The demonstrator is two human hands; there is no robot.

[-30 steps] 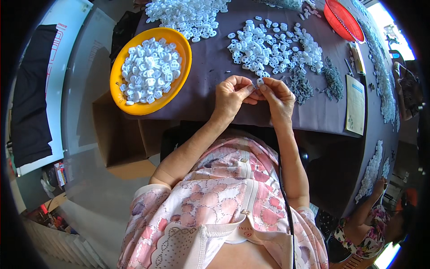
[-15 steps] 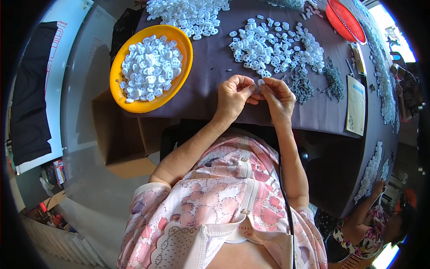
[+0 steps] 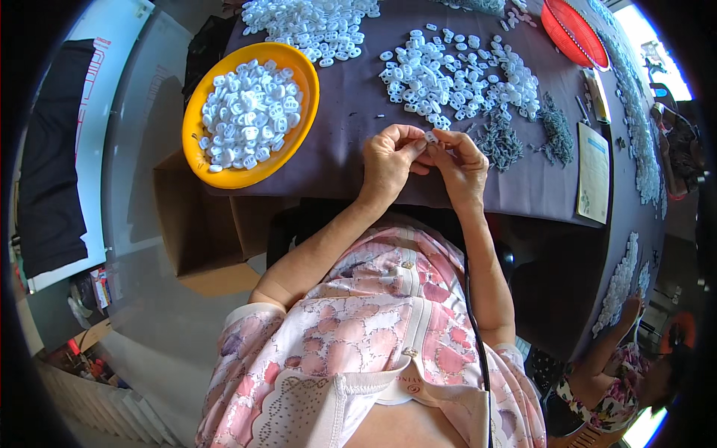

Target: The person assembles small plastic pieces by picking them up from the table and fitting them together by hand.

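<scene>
Both hands meet over the front part of the table, pinched around one small white oval plastic piece. My left hand holds it from the left between thumb and fingers. From the right, the thumb and fingers of my right hand close on the same piece. Just beyond my fingers lies a loose heap of like white pieces. Two small piles of thin grey parts lie to the right of my right hand. An orange-yellow bowl full of white pieces stands to the left.
A bigger white heap covers the far left of the table. At the far right is a red basket; a pale booklet lies near the right edge. A cardboard box stands below left. Another person sits lower right.
My right hand has shifted slightly left, closer to my left hand. The white piece, earlier at my right fingertips, is now between both hands' fingertips.
</scene>
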